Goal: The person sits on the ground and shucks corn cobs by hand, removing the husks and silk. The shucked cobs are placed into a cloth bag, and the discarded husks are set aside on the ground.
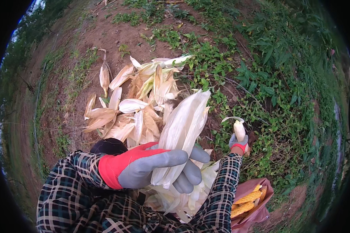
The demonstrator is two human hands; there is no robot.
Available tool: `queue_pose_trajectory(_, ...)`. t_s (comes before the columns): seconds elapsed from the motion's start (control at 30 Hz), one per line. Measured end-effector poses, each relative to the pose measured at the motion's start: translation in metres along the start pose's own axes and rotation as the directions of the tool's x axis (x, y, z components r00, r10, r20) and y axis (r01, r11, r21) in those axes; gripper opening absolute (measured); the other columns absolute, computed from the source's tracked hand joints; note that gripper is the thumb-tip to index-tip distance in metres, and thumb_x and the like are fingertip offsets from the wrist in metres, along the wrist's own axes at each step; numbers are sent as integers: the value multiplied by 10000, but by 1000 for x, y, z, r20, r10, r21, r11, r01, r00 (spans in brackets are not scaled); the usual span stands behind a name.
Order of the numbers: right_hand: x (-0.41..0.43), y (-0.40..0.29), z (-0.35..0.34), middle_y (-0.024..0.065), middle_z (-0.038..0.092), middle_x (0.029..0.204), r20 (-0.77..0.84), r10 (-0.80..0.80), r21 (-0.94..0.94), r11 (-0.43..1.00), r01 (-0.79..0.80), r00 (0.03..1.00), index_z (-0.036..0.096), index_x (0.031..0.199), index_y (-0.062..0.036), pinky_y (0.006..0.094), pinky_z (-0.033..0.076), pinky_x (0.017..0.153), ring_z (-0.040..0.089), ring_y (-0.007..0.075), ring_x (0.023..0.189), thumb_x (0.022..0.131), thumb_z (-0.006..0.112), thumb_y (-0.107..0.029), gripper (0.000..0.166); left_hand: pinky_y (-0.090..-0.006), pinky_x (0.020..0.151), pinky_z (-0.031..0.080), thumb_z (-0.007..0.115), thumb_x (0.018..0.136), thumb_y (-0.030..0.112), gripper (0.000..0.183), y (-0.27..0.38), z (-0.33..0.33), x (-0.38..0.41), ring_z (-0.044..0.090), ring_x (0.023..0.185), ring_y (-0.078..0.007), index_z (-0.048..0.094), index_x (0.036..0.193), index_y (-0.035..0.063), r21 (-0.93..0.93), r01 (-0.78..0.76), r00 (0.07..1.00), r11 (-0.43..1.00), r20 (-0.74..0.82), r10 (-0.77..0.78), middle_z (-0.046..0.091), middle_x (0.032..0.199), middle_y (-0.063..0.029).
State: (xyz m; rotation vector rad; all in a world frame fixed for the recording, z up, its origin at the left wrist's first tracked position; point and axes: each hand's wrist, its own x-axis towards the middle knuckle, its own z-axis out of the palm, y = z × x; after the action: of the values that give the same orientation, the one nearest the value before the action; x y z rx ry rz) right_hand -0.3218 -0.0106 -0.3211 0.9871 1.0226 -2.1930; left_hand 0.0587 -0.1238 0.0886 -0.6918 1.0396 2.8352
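Observation:
My left hand (pixel 144 167), in a grey-coated work glove with a red cuff, is in the middle foreground. A broad, pale corn husk (pixel 183 125) is pinched between its thumb and fingers and points up and to the right. Farther off to the right, my right hand (pixel 237 141) wears the same kind of glove. Its fingers are around the lower part of an ear of corn (pixel 239 129) still wrapped in whitish husk, a loose strip curling at its top. The kernels of that ear are hidden.
Dry husks (pixel 134 119) lie heaped on bare soil beyond my left hand, and paler husks (pixel 189 201) lie below it. A reddish sack (pixel 265 198) at lower right holds several husked yellow corn cobs (pixel 245 204). Low green weeds (pixel 250 84) cover the right side.

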Motion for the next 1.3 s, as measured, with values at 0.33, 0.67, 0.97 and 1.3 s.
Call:
queue_pose_trajectory(0.33,-51,55,-106,71,698,989,141,-267,-90,955,281,953,610,1182,-66,293,553,641,659,200,798,860,618,-510,548,-318,871,508,348,1048,284,440,-7,-4,-1,629,953,-185,391,1413,42,-74,-51,949,996,308,72,597,1083,-114)
queue_pose_trajectory(0.67,-229,61,-128,101,696,969,287,-499,-293,767,571,818,581,1210,-47,294,558,605,657,198,755,912,536,-512,554,-236,690,504,606,946,352,477,-37,2,-24,616,809,-89,496,1273,23,48,-130,943,990,313,109,630,978,-65)
queue_pose_trajectory(0.97,-421,-48,-35,128,693,951,672,-583,-50,578,814,456,555,1234,-30,295,562,574,656,196,716,959,462,-514,565,-456,1038,373,648,780,565,959,-72,-7,11,481,1259,-353,275,1474,18,835,-547,744,-61,519,421,483,1381,-228)
queue_pose_trajectory(1.3,-541,-35,-85,94,627,1091,696,-516,-164,563,810,499,453,1314,-21,279,553,573,649,152,761,965,471,-483,580,-452,723,471,569,842,434,404,-102,8,59,625,831,-339,663,759,50,832,-537,768,138,415,487,681,918,-157)
